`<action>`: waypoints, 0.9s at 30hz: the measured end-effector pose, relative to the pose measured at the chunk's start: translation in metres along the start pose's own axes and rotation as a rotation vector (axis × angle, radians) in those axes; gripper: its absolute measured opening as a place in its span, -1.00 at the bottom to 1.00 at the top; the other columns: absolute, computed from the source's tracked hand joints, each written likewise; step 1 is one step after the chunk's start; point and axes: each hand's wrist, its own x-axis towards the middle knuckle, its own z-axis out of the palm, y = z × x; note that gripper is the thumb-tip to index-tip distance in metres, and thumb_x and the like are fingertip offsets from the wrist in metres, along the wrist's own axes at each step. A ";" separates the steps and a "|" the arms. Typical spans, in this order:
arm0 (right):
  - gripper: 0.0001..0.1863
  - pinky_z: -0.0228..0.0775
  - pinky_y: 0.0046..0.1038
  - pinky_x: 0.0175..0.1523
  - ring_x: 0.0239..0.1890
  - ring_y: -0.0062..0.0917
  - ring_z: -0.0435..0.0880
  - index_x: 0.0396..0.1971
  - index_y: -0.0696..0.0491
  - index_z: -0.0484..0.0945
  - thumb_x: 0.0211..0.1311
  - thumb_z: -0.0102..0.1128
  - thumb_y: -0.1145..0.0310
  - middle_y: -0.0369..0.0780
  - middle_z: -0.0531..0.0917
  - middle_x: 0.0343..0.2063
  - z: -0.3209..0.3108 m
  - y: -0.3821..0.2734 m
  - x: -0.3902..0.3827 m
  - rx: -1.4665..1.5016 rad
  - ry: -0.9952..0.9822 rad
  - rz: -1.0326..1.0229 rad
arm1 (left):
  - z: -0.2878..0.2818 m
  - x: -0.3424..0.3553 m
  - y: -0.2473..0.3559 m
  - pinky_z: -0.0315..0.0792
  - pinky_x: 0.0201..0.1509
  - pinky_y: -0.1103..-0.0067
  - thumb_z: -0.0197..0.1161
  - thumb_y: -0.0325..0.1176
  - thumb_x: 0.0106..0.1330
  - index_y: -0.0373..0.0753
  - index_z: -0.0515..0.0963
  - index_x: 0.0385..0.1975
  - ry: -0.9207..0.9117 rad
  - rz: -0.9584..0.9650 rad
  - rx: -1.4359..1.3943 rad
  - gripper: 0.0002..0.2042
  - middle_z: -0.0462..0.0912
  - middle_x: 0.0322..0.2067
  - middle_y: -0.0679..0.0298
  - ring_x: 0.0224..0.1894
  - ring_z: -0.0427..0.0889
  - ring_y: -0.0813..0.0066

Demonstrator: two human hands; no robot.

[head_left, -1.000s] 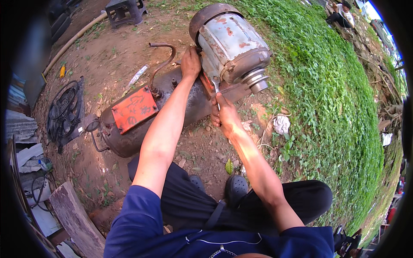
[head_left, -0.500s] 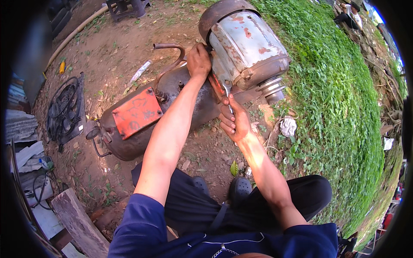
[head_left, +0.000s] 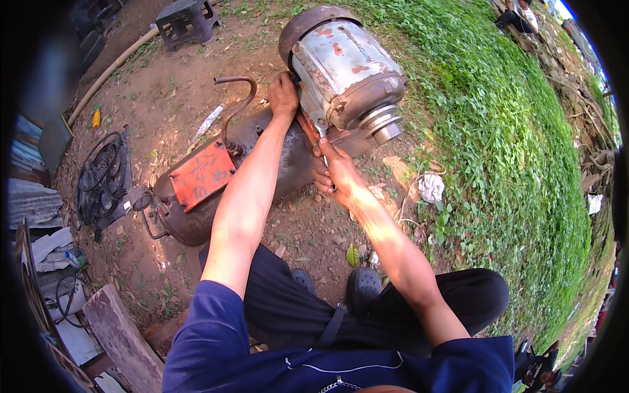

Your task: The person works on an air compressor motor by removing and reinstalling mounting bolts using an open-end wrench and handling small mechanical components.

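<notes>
While right fingers [head_left: 322, 178] wrap a wrench [head_left: 321, 127], left fingers [head_left: 284, 81] bend beside the motor [head_left: 346, 64], hold unclear

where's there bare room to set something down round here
Mostly bare dirt lies between stool and pipe; a weedier patch between tank and plank. Crowded: beside the motor, where left hand, right hand and wrench cluster, and the picture's left edge, with scrap.
</notes>
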 end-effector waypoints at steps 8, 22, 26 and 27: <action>-0.64 -0.20 -0.63 -0.79 -0.84 -0.74 -0.02 -0.44 -0.02 0.24 0.44 -0.19 0.02 -0.43 0.09 -0.80 0.006 -0.002 -0.004 -0.003 -0.009 0.014 | 0.000 0.011 -0.015 0.34 -0.05 0.22 -0.21 -0.16 0.33 -0.39 0.55 -0.30 0.021 0.025 -0.020 -0.57 0.59 -0.27 -0.16 -0.14 0.54 -0.12; -0.63 -0.18 -0.61 -0.78 -0.85 -0.73 0.02 -0.46 -0.02 0.28 0.41 -0.14 0.00 -0.44 0.10 -0.82 0.011 0.008 0.000 0.091 0.057 -0.051 | -0.011 0.010 -0.014 0.32 -0.12 0.21 -0.17 -0.23 0.30 -0.41 0.48 -0.37 0.033 0.123 0.156 -0.65 0.55 -0.32 -0.18 -0.20 0.50 -0.18; -0.63 -0.20 -0.61 -0.79 -0.88 -0.73 0.00 -0.47 -0.02 0.29 0.41 -0.12 0.00 -0.45 0.11 -0.83 0.013 0.009 -0.003 0.064 0.133 -0.041 | -0.010 0.003 -0.001 0.32 -0.16 0.19 -0.15 -0.22 0.29 -0.41 0.47 -0.43 0.067 0.053 0.037 -0.65 0.55 -0.37 -0.18 -0.24 0.49 -0.21; -0.63 -0.21 -0.62 -0.80 -0.88 -0.74 -0.02 -0.47 -0.02 0.29 0.40 -0.12 -0.01 -0.45 0.10 -0.83 0.015 0.009 -0.003 0.045 0.149 -0.042 | -0.010 0.002 0.001 0.32 -0.16 0.19 -0.14 -0.22 0.29 -0.41 0.47 -0.43 0.064 0.033 0.031 -0.65 0.55 -0.39 -0.18 -0.25 0.49 -0.21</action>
